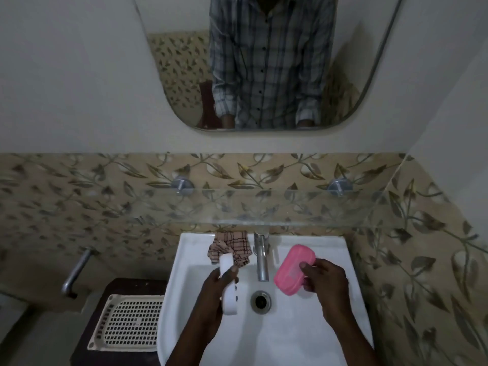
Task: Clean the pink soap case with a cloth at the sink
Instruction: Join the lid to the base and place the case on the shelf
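The pink soap case [293, 269] is held tilted over the right side of the white sink [303, 326] by my right hand [326, 282], thumb on its top and fingers under it. My left hand [219, 289] grips a white oblong piece [229, 283], which looks like the case's inner tray or a soap bar, over the left of the basin. A checked pink-and-brown cloth [232, 247] lies crumpled on the sink's back rim, left of the tap [261, 260], and neither hand touches it.
The drain [261, 301] sits in the basin between my hands. A glass shelf [264, 207] juts out above the sink, with a mirror [264, 62] higher up. A cream perforated tray [129, 323] rests on a dark stand at the left, near a wall pipe [76, 273].
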